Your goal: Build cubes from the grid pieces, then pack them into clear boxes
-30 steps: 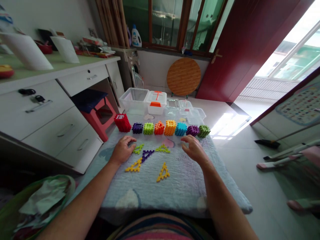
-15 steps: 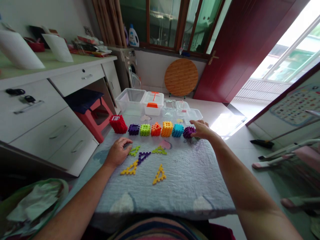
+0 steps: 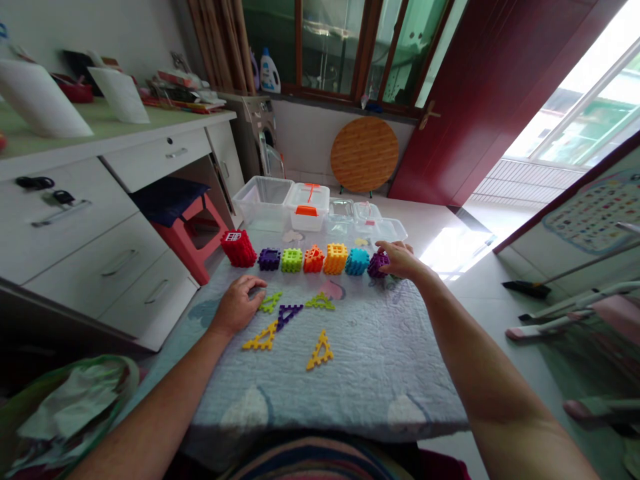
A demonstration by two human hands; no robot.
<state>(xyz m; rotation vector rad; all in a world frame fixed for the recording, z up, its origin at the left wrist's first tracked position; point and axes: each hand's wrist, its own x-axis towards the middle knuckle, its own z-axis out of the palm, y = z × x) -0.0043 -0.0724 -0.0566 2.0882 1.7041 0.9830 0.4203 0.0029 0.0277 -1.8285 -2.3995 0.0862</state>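
My right hand [image 3: 399, 259] is at the right end of a row of toy building tiles, its thumb and fingers around the stack of purple building tiles [image 3: 377, 265]. Beside it in the row stand a light-blue stack [image 3: 357, 262], a yellow stack [image 3: 335, 259], an orange stack [image 3: 314, 259], a lime stack [image 3: 292, 261], a dark purple stack [image 3: 269, 259] and a red stack [image 3: 239, 249]. My left hand [image 3: 239, 303] rests on the cloth with its fingers loosely stretched, next to a lime triangle tile [image 3: 271, 303]. Nearby lie a purple triangle [image 3: 289, 315], another lime triangle [image 3: 321, 301] and two yellow triangles [image 3: 320, 351].
Behind the row stand a clear open bin [image 3: 264, 200], a lidded box with orange latches [image 3: 309, 207] and smaller clear containers [image 3: 367, 212]. A quilted cloth [image 3: 370, 373] covers the table. A red stool [image 3: 193, 233] is at the left, a waste basket [image 3: 75, 413] at lower left.
My right fingers have closed in a little on the purple stack, which now looks slightly tilted. My left hand and the loose triangles stay put; the view shifts slightly.
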